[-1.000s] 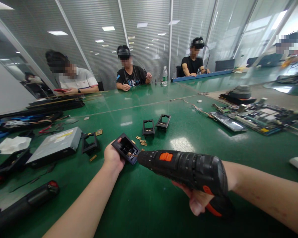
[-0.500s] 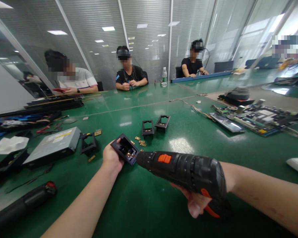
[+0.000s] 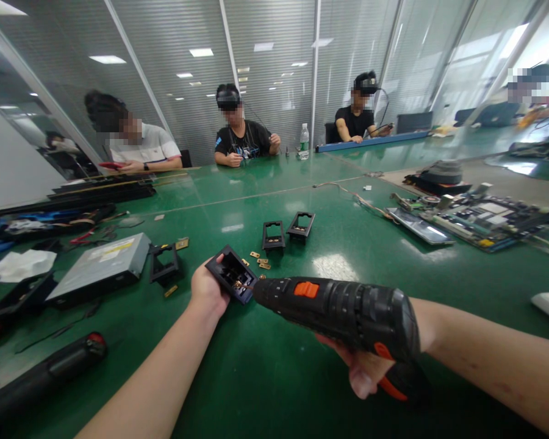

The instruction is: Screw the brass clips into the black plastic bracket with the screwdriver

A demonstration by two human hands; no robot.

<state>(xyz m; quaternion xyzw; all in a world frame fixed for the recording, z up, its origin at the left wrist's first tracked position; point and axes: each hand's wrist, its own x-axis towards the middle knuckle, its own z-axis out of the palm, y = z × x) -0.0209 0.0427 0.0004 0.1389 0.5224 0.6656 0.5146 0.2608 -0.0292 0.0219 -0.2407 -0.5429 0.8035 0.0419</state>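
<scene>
My left hand (image 3: 209, 291) grips a black plastic frame (image 3: 220, 262), a box-like housing tilted so its hollow inside faces me. Wrapped round the handle of a black cordless drill (image 3: 333, 308) with orange parts is my right hand (image 3: 359, 369). The drill points left, and its bit reaches into the housing near a small brass-coloured part; whether it touches a screw I cannot make out. Several small brass plates (image 3: 264, 263) lie just beyond the housing. Two similar black frames (image 3: 273, 238) stand behind them, and another black frame (image 3: 163, 268) stands to the left.
On the left lie a silver disc drive (image 3: 100, 268), a white tissue (image 3: 22, 265) and a black cylindrical tool (image 3: 46, 381). Circuit boards (image 3: 489, 213) and a phone-like slab (image 3: 418, 225) lie on the right. Several people sit across the green table (image 3: 187, 210), near a water bottle (image 3: 304, 143).
My hands, the housing and the drill keep almost the same pose; the whole view shifts slightly. Across the table, the middle person has raised one hand away from the other.
</scene>
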